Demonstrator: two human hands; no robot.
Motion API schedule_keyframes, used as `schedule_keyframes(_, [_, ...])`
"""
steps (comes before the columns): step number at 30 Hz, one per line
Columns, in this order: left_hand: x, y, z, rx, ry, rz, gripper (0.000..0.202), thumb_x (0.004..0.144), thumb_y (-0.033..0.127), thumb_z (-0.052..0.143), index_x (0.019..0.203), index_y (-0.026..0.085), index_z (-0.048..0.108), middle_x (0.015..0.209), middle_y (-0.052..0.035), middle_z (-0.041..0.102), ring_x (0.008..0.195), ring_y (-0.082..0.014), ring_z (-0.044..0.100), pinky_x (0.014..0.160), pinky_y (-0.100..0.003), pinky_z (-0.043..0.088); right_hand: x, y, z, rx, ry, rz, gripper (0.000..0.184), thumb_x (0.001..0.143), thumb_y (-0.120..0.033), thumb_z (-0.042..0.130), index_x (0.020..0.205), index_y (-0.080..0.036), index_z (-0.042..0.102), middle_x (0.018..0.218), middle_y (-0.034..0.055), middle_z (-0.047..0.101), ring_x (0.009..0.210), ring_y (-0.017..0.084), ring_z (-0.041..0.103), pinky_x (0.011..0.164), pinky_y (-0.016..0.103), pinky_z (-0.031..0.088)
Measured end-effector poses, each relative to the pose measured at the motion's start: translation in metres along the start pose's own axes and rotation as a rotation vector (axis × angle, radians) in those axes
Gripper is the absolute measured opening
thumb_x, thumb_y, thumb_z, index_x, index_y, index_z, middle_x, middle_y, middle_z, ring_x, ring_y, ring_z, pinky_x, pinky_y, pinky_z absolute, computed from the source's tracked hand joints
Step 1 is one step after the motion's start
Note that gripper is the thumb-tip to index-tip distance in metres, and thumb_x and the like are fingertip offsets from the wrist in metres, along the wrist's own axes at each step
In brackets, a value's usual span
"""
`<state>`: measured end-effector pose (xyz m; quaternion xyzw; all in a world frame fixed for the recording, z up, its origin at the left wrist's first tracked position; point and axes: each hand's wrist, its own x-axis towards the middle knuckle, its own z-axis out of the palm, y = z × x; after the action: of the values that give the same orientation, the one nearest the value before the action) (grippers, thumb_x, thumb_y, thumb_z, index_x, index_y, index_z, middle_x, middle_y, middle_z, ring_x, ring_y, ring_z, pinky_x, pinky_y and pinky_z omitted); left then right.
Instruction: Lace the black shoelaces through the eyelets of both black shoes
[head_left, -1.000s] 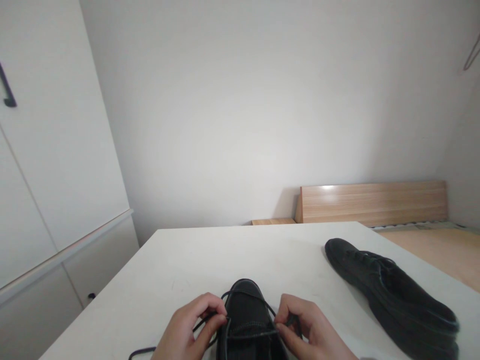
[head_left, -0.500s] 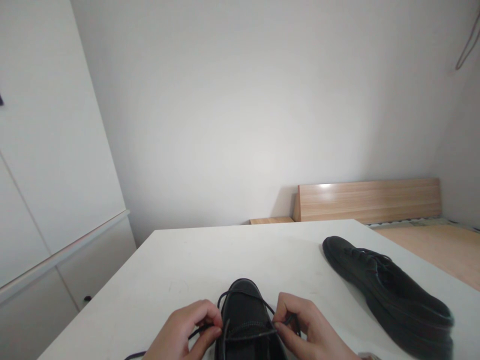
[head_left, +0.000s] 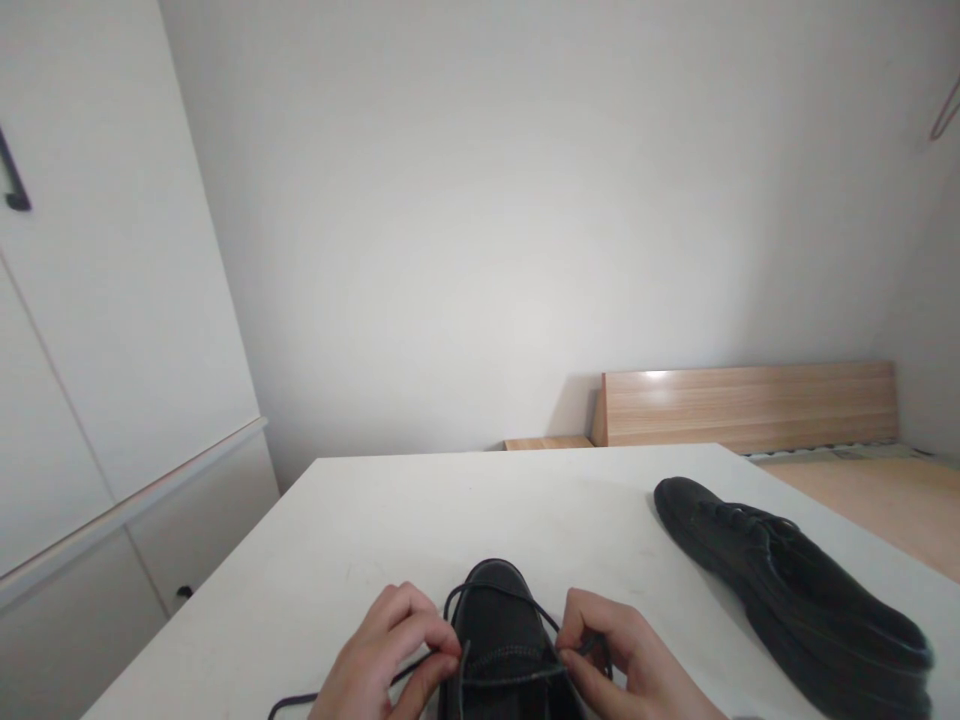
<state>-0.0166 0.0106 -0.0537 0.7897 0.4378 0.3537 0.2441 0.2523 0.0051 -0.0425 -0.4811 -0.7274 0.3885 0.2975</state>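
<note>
Head view: I saw the shoe [head_left: 496,630] on the table [head_left: 360,520], toe away, between the hands. Left hand [head_left: 390,655] and right hand [head_left: 619,655] pinched lace [head_left: 517,596] at opposite sides, apparently for control; second shoe [head_left: 787,590] well apart.

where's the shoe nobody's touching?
In the head view, the other shoe lies at lower right on the white table, right of the right hand.

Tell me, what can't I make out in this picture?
All in the head view:
Nearer black shoe: heel end cut off by the bottom edge.
Black shoelace: pinched parts hidden by fingers of the left hand and right hand.
Other black shoe: heel blurred, its base cut off below.
Cabinet handle: top cut off by the left edge.
</note>
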Motion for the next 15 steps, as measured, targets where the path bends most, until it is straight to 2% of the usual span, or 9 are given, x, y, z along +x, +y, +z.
schedule_keyframes(4, [0.004,0.0,-0.004,-0.091,-0.085,-0.121,0.018,0.092,0.031,0.059,0.082,0.022,0.072,0.082,-0.003,0.072,0.078,-0.0179,0.066,0.073,-0.023,0.048,-0.001,-0.005,-0.005,-0.098,0.023,-0.09,0.023,0.091,-0.038,0.049,0.076,-0.021,0.049,0.074,0.0018,0.053,0.073,0.018,0.052,0.069,0.03,0.044])
schedule_keyframes(8, [0.005,0.005,-0.006,-0.211,-0.124,-0.212,0.018,0.089,0.034,0.062,0.095,0.02,0.072,0.081,-0.0032,0.073,0.077,-0.0182,0.065,0.074,-0.024,0.049,-0.002,-0.008,-0.011,-0.322,0.087,-0.271,0.016,0.09,-0.024,0.053,0.08,-0.02,0.064,0.09,0.0086,0.06,0.089,0.023,0.059,0.08,0.034,0.049])
schedule_keyframes(12, [0.006,0.007,-0.004,-0.289,-0.133,-0.211,0.032,0.087,0.039,0.063,0.113,0.021,0.07,0.079,-0.0029,0.069,0.071,-0.0171,0.061,0.069,-0.024,0.048,-0.003,-0.005,-0.011,-0.404,0.064,-0.27,0.025,0.093,-0.021,0.049,0.092,-0.02,0.074,0.09,0.0112,0.062,0.084,0.022,0.064,0.072,0.03,0.051])
schedule_keyframes(15, [0.01,0.011,-0.004,-0.221,-0.135,-0.212,0.028,0.087,0.035,0.061,0.106,0.02,0.074,0.079,-0.0041,0.07,0.069,-0.0169,0.061,0.065,-0.023,0.046,-0.002,0.002,-0.006,-0.366,0.002,-0.228,0.028,0.093,-0.022,0.048,0.104,-0.017,0.073,0.089,0.0122,0.068,0.08,0.022,0.067,0.07,0.029,0.052])
